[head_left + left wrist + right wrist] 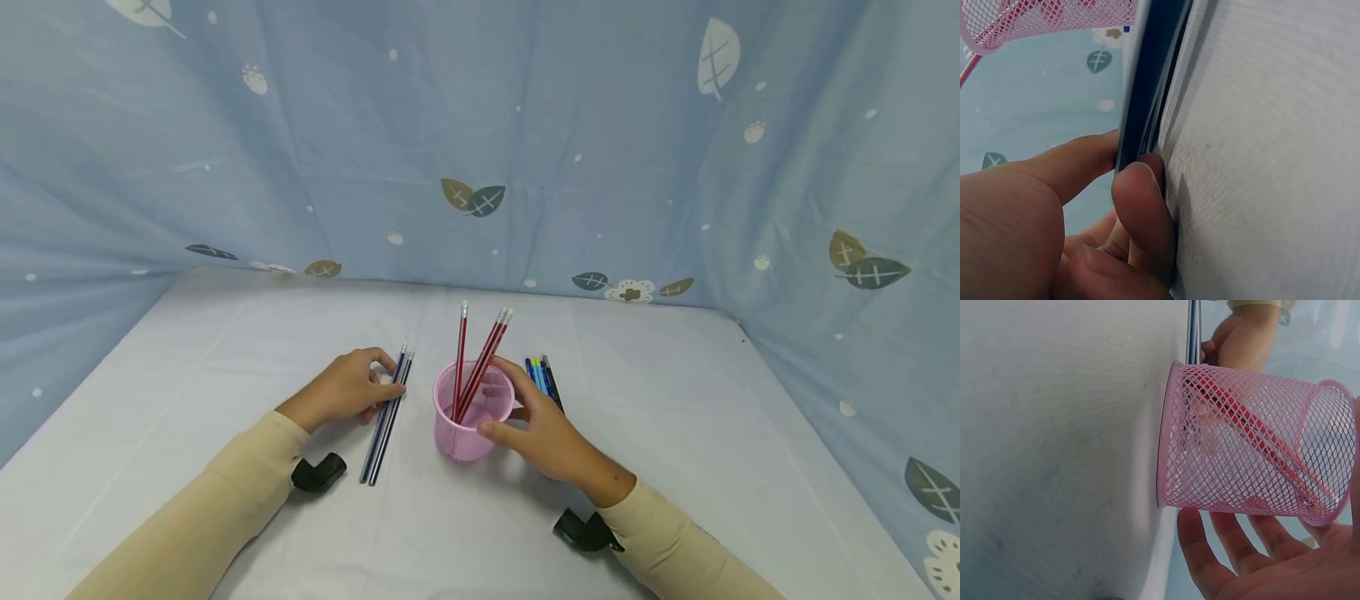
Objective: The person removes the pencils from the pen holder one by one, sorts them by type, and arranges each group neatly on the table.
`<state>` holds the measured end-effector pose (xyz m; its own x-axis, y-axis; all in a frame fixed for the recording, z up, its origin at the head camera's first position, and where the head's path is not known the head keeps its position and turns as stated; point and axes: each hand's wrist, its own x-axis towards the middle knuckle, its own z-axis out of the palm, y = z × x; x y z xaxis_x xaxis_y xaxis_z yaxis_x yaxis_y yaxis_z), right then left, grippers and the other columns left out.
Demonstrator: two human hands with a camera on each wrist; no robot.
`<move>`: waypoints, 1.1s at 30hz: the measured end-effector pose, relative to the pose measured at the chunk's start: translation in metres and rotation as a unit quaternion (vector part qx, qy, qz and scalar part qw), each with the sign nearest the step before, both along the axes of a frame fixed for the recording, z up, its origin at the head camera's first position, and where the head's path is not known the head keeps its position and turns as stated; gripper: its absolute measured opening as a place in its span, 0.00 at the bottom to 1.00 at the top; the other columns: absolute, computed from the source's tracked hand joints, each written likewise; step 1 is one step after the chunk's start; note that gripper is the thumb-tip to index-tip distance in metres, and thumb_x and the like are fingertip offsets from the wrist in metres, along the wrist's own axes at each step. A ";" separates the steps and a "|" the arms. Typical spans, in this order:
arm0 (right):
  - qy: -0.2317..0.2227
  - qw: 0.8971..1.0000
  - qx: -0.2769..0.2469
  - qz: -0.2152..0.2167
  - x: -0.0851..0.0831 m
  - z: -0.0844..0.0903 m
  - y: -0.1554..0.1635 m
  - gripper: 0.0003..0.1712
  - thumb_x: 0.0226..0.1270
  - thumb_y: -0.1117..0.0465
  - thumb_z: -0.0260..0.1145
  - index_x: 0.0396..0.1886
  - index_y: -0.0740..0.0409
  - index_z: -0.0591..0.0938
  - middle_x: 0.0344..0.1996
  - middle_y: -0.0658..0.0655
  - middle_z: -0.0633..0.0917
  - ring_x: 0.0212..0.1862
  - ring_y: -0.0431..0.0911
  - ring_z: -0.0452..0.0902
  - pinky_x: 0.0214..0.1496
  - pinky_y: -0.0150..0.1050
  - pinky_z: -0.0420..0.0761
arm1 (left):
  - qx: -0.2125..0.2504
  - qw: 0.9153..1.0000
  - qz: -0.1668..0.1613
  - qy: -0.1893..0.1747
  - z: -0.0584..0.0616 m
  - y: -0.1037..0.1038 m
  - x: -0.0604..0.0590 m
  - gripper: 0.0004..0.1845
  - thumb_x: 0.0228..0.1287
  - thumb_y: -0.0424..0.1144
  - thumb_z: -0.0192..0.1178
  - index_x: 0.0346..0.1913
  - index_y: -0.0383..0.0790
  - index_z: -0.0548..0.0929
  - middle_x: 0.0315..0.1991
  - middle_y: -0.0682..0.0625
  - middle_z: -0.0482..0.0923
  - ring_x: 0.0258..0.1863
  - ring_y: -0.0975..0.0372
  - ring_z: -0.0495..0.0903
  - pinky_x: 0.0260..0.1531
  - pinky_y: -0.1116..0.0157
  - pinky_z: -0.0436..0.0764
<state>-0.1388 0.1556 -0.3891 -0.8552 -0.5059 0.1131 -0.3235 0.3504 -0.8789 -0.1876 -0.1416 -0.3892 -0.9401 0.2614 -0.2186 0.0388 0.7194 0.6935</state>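
My left hand (347, 387) pinches two dark blue pencils (383, 437) that lie side by side on the white table; the left wrist view shows thumb and fingertips on either side of the pencils (1147, 81), low at the cloth. A pink mesh pen cup (459, 440) stands upright to their right. Three red pencils (460, 350) lean in it, eraser ends up. My right hand (553, 440) holds the cup from its right side, thumb near the front rim and fingers behind. In the right wrist view those fingers (1235, 540) run along the mesh wall (1241, 437).
Several blue and black pens (542, 375) lie right of the cup, partly hidden by my right hand. A black wrist camera (318, 473) sits at the left cuff, another (587, 532) at the right. A blue leaf-print curtain (480, 142) borders the table.
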 end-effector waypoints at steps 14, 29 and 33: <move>0.004 1.000 -0.004 0.003 0.000 0.000 0.000 0.47 0.67 0.52 0.70 0.79 0.44 0.55 0.74 0.56 0.65 0.71 0.55 0.66 0.65 0.57 0.78 | -0.001 1.000 0.010 0.002 0.001 0.001 0.001 0.21 0.66 0.47 0.66 0.54 0.38 0.75 0.20 0.50 0.77 0.14 0.60 0.77 0.28 0.64 0.74; 0.009 1.000 -0.012 0.008 -0.001 -0.001 0.001 0.47 0.67 0.49 0.70 0.79 0.46 0.56 0.73 0.57 0.65 0.70 0.55 0.68 0.64 0.56 0.78 | 0.010 0.999 0.019 0.040 0.003 0.004 0.001 0.16 0.69 0.47 0.62 0.51 0.40 0.77 0.23 0.50 0.80 0.14 0.61 0.78 0.22 0.65 0.75; 0.011 1.000 -0.010 0.005 0.000 -0.002 0.000 0.47 0.67 0.52 0.70 0.79 0.46 0.56 0.74 0.58 0.65 0.69 0.55 0.69 0.64 0.56 0.79 | 0.018 0.996 0.017 0.082 0.006 0.009 0.006 0.13 0.71 0.48 0.60 0.49 0.43 0.79 0.24 0.50 0.81 0.15 0.60 0.78 0.22 0.64 0.74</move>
